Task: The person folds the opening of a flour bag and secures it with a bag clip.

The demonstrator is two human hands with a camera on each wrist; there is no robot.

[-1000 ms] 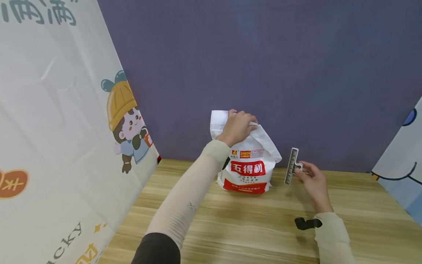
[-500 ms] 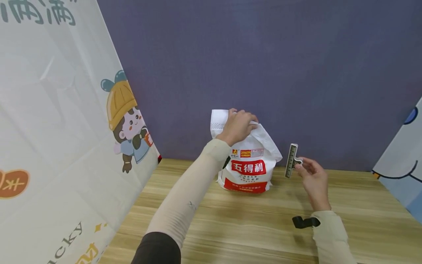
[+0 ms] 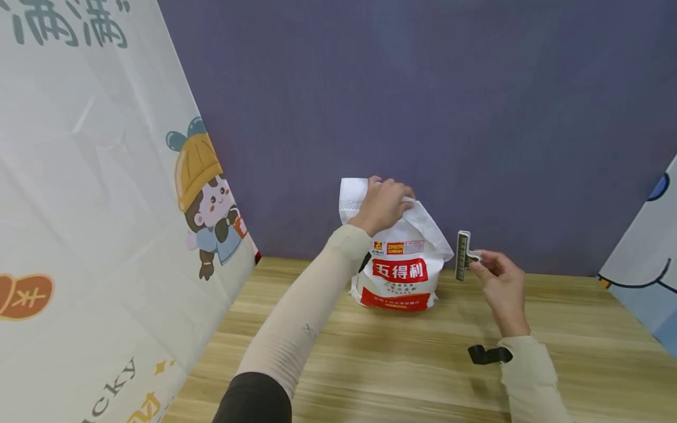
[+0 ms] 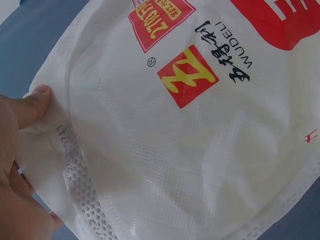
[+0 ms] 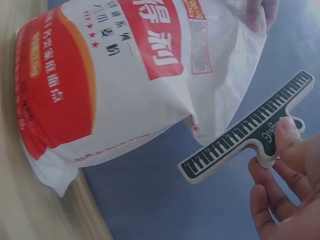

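A white flour bag [image 3: 396, 282] with red printing stands upright on the wooden table, its top folded and gathered. My left hand [image 3: 384, 205] grips that top edge; in the left wrist view the thumb lies on the near face of the bag [image 4: 150, 150] and the other fingers go behind it. To the right of the bag, my right hand [image 3: 502, 288] pinches a clip [image 3: 462, 257] by its handle, thumb on one side and fingers on the other. The clip [image 5: 245, 130] has a long straight jaw with a black-and-white piano-key pattern, held apart from the bag.
The wood-grain tabletop [image 3: 370, 364] runs back to a dark blue-grey backdrop [image 3: 423, 106] right behind the bag. A white printed sheet with cartoon figures [image 3: 106, 205] rises on the left, and another printed panel [image 3: 645, 270] stands at the right.
My right hand has raised the clip slightly, brought it a little left toward the bag and turned it more upright. The left hand keeps its grip on the bag's top.
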